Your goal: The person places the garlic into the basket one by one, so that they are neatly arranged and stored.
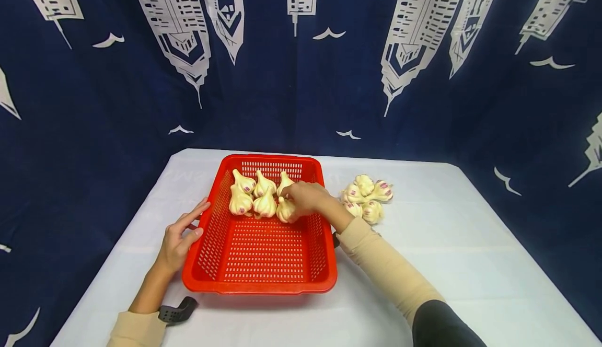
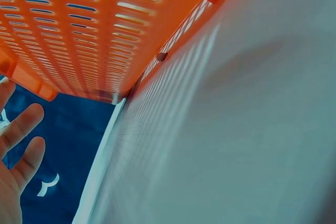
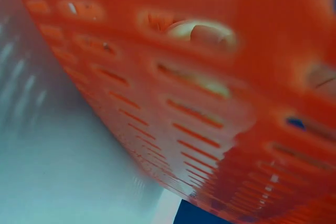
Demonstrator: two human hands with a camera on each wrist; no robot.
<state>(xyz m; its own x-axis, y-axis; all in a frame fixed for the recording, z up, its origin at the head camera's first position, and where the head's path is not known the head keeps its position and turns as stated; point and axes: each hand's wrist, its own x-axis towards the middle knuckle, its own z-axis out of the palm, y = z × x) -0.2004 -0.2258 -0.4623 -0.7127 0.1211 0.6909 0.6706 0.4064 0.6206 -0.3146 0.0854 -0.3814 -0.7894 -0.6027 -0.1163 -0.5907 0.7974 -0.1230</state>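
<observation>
A red plastic basket with slotted walls holds several garlic bulbs in two rows toward its far end. My right hand reaches over the right rim and grips a garlic bulb at the right end of the nearer row; part of the bulb is hidden by the fingers. My left hand is at the basket's left rim, its fingers extended along the outside. In the left wrist view those fingers are spread beside the basket wall. The right wrist view mostly shows the slotted wall.
To the right of the basket, a small pile of garlic bulbs lies on the white-covered table. A dark blue curtain printed with white buildings hangs behind the table and along its sides.
</observation>
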